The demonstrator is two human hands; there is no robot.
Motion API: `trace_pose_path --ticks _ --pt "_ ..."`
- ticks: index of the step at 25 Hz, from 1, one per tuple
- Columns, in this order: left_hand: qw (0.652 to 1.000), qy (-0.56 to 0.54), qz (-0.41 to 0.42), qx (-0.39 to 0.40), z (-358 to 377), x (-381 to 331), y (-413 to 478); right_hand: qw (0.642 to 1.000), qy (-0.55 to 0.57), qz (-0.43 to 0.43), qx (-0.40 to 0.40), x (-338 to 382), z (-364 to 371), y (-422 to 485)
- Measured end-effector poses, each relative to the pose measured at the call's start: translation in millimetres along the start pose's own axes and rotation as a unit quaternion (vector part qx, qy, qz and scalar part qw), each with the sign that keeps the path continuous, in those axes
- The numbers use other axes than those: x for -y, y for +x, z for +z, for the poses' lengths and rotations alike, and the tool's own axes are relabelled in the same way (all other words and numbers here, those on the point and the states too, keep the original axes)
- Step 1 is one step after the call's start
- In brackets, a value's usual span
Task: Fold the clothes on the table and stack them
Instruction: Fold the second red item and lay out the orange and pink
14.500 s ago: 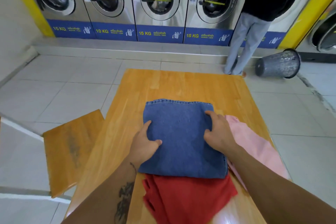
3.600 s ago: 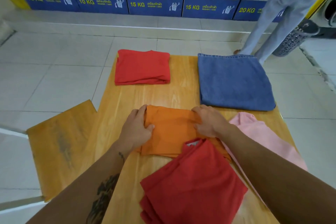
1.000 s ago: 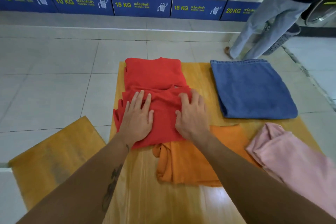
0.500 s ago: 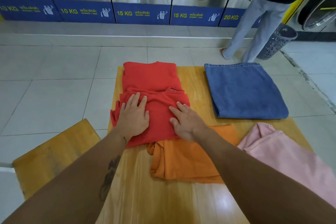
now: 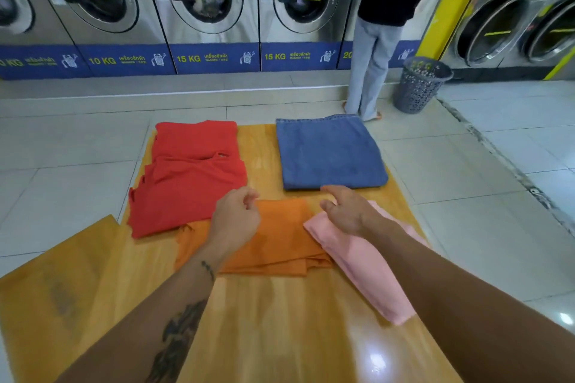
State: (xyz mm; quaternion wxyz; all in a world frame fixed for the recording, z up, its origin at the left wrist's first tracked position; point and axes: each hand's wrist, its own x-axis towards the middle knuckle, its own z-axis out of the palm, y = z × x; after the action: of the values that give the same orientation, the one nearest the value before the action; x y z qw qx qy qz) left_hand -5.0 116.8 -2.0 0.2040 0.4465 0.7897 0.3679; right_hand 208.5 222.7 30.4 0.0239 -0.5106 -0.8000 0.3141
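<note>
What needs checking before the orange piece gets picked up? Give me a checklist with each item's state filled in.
1. Both hands free: ok. The left hand and right hand hold nothing and hover above the cloth.
2. Orange garment within reach: ok, it lies directly under the left hand.
3. Orange garment free of overlap: not ok. The pink garment lies over its right edge.
4. Red stack squared up: not ok. The upper red piece sits offset toward the near edge of the lower one.
5. Folded denim lying flat: ok.
6. Orange garment fully folded: cannot tell.
</note>
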Motion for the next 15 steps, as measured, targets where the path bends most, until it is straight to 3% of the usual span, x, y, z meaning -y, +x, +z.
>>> trace_pose_path --ticks 7,12,15 --pt "0.997 0.037 -0.043 0.058 102 -45 -56 0.994 -0.058 0.092 0.033 -127 -27 -42" --pt "0.962 0.259 -0.041 0.073 115 -35 -70 0.992 -0.065 0.091 0.055 -154 -21 -54" --pt "0.931 0.344 -0.069 0.100 112 -6 -76 0.991 -0.124 0.053 0.008 -150 -10 -53"
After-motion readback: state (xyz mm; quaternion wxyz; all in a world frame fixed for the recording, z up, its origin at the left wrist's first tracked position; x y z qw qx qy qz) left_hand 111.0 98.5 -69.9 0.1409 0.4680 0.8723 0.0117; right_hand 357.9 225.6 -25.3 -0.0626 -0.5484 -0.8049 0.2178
